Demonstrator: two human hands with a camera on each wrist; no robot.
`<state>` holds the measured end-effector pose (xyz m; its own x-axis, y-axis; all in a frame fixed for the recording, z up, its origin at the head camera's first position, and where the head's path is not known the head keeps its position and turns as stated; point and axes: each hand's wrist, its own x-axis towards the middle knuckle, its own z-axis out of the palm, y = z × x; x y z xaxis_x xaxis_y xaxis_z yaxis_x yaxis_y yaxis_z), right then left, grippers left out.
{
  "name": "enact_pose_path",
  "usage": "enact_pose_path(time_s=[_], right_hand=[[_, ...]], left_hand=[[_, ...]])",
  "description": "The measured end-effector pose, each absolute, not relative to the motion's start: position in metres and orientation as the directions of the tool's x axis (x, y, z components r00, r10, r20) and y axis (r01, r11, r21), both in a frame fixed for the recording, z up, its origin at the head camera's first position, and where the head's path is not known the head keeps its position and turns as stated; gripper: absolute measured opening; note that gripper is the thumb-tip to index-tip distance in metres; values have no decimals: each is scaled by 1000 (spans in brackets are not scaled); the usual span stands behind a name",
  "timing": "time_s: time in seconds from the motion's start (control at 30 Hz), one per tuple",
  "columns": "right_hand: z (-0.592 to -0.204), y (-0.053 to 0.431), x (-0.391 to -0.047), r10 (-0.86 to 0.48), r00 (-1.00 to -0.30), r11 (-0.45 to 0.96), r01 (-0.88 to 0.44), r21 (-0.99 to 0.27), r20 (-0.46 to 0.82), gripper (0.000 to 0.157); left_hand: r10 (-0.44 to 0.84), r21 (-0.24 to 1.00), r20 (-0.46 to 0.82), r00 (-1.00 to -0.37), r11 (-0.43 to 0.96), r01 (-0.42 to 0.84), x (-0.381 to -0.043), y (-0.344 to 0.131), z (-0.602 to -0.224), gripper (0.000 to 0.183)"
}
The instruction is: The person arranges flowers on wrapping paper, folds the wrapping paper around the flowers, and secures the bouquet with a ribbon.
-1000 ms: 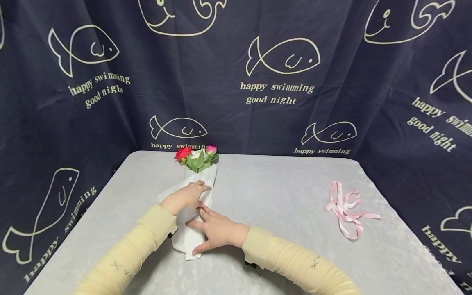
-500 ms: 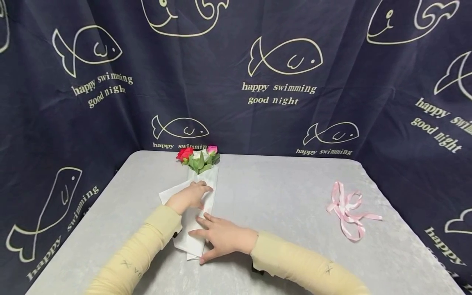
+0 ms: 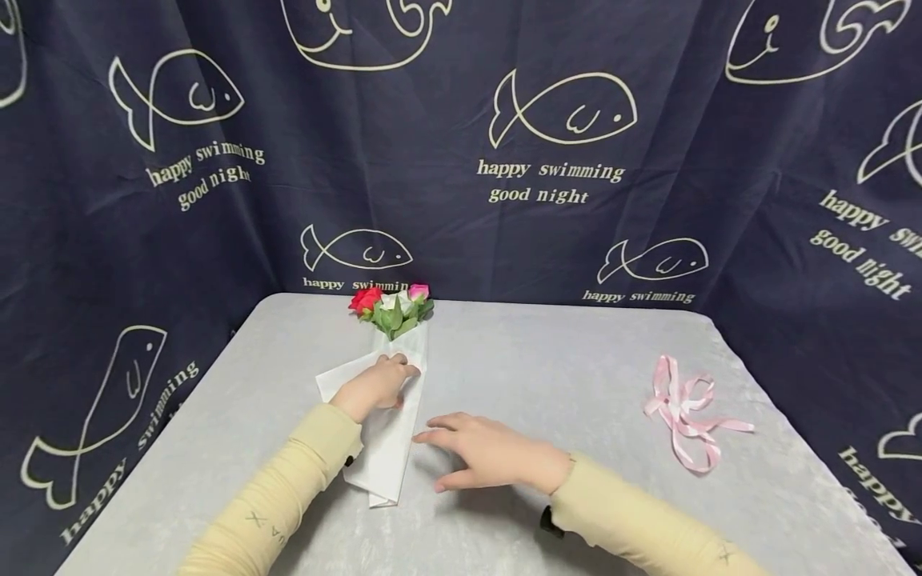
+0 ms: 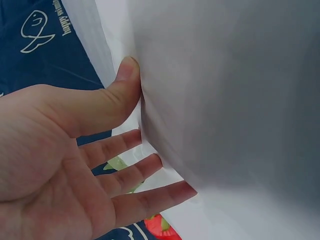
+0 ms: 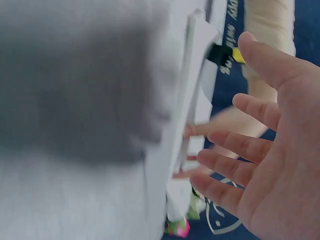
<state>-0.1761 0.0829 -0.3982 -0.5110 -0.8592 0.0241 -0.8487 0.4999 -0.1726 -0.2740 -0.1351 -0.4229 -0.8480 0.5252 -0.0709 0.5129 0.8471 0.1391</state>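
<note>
A small bouquet lies on the table's left half, its red rose (image 3: 367, 300), white flower (image 3: 393, 302) and pink rose (image 3: 419, 292) pointing to the back edge. White wrapping paper (image 3: 385, 460) is folded round its stems, one corner sticking out to the left. My left hand (image 3: 376, 386) rests on the upper part of the paper, its fingers fairly straight; in the left wrist view the fingertips (image 4: 186, 189) touch the sheet. To the right of the paper, my right hand (image 3: 493, 452) hovers with fingers spread, holding nothing. The stems are hidden inside the wrap.
A loose pink ribbon (image 3: 677, 408) lies looped on the right side of the table. The grey table cover (image 3: 547, 360) stretches between it and the bouquet. A dark blue curtain (image 3: 446, 200) with fish drawings stands behind and at both sides.
My right hand has lifted off the lower paper and moved right, away from it. The paper's right edge now shows along its length. My left hand stays on the paper.
</note>
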Motion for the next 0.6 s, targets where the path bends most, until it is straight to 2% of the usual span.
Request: enact_pose_path(time_s=[0.2, 0.6], right_hand=[[-381, 113, -179, -830, -535, 502, -839, -208, 156, 57], [-367, 173, -187, -694, -643, 604, -765, -224, 323, 52]], left_hand=[[514, 107, -87, -853, 857, 505, -274, -131, -423, 56], [504, 129, -87, -859, 861, 492, -272, -130, -421, 59]])
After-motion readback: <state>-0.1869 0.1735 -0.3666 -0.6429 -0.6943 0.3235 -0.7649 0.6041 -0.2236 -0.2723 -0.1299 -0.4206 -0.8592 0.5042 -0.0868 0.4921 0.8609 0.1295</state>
